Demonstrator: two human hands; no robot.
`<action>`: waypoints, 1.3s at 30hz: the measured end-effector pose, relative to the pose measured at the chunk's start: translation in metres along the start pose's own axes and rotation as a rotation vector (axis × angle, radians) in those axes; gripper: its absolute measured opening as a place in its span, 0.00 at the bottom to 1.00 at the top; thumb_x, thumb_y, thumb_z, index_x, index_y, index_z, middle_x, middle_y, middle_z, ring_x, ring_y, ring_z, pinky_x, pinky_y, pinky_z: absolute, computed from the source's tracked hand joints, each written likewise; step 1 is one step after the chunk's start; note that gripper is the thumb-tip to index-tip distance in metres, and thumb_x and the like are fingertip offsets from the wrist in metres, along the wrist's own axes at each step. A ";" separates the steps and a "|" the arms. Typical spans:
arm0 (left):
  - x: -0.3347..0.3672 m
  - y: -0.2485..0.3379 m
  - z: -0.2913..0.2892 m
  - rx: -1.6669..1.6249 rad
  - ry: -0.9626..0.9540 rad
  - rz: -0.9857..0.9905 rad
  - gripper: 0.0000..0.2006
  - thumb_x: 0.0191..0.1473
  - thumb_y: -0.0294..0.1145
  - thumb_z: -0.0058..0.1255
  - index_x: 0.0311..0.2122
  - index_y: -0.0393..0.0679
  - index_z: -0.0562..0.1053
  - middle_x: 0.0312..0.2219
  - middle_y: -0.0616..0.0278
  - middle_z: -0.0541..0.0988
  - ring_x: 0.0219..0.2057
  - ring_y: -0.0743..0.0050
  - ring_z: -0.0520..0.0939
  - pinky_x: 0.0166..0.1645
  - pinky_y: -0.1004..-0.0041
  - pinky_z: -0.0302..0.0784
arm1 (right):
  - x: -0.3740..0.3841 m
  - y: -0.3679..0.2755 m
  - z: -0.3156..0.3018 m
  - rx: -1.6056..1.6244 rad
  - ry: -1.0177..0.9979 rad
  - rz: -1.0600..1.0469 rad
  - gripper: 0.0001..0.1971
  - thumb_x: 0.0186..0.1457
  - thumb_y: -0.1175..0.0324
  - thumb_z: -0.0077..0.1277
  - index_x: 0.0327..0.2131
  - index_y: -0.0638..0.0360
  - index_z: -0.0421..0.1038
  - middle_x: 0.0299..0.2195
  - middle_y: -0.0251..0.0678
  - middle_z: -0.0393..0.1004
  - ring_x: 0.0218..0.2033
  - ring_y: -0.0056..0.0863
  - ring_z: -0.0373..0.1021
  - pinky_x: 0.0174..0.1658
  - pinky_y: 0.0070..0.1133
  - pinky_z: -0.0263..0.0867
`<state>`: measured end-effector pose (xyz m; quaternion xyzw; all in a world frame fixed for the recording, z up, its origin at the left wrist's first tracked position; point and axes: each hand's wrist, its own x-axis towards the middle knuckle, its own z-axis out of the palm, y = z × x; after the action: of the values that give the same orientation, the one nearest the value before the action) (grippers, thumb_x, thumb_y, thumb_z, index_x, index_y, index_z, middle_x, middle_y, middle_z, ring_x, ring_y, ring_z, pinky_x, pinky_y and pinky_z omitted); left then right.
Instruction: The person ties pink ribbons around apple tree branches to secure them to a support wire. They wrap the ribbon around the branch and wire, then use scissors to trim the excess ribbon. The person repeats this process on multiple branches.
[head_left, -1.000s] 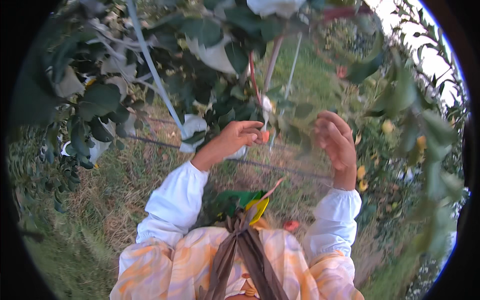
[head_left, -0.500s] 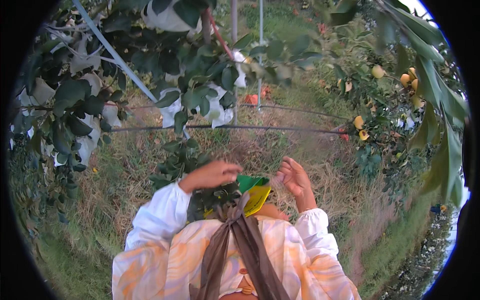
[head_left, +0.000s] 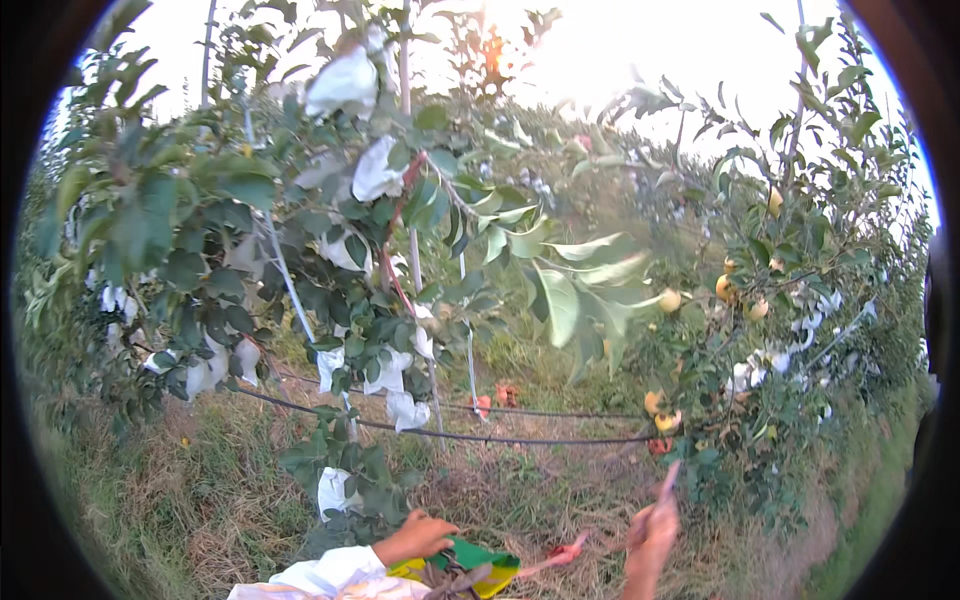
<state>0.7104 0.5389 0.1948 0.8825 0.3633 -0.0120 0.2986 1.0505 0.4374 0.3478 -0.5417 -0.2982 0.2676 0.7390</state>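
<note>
My left hand (head_left: 415,537) is low in the view, palm down, beside the upper edge of a green and yellow sheet-like item (head_left: 482,556) at my front. Its fingers reach out loosely to the right, and I see nothing held in them. Farther right my right hand (head_left: 653,528) is raised and smeared by motion. One finger stretches upward; the others are blurred, and no held thing can be made out. Between the hands is a reddish-pink shape (head_left: 566,551) too blurred to name. White-bagged fruit (head_left: 338,490) hangs just above my left hand.
Leafy branches with several white fruit bags (head_left: 378,168) fill the left. Yellow apples (head_left: 669,300) hang on the right. Two dark lines (head_left: 520,438) cross low between the trees, near pale upright poles (head_left: 470,370). A blurred leafy branch (head_left: 575,285) hangs close in the middle.
My view has tilted up from my body toward the trees and sky. My right hand has moved away from my left, outward to the right, with one finger stretched.
</note>
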 end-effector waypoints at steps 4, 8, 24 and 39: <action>0.005 0.043 0.055 -0.310 -0.007 0.203 0.19 0.55 0.41 0.44 0.50 0.46 0.68 0.41 0.54 0.76 0.39 0.53 0.77 0.43 0.60 0.71 | -0.085 0.108 -0.038 0.050 -0.145 0.429 0.15 0.57 0.66 0.48 0.47 0.59 0.67 0.24 0.29 0.69 0.19 0.16 0.62 0.20 0.13 0.59; 0.003 0.058 0.133 -0.383 -0.004 0.323 0.20 0.54 0.43 0.46 0.50 0.45 0.69 0.44 0.47 0.73 0.45 0.52 0.74 0.48 0.61 0.69 | -0.119 0.111 -0.062 0.037 -0.408 0.575 0.10 0.57 0.70 0.46 0.41 0.62 0.70 0.22 0.28 0.69 0.17 0.14 0.59 0.18 0.12 0.53; -0.003 0.120 0.153 -0.476 0.200 0.321 0.19 0.55 0.37 0.45 0.50 0.42 0.68 0.36 0.54 0.75 0.38 0.59 0.76 0.43 0.67 0.70 | -0.120 0.078 -0.089 -0.233 -0.663 0.389 0.16 0.58 0.58 0.42 0.31 0.62 0.73 0.21 0.25 0.67 0.24 0.16 0.59 0.27 0.18 0.58; 0.000 0.234 0.120 -0.438 -0.063 0.277 0.15 0.53 0.33 0.45 0.47 0.44 0.72 0.36 0.52 0.77 0.38 0.55 0.78 0.42 0.67 0.72 | -0.139 0.065 -0.176 -0.156 -0.483 0.346 0.11 0.58 0.66 0.45 0.33 0.63 0.75 0.20 0.24 0.69 0.19 0.10 0.59 0.22 0.12 0.55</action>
<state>0.8852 0.3441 0.2174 0.8372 0.2236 0.0806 0.4926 1.0805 0.2421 0.2233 -0.5601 -0.3881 0.4869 0.5464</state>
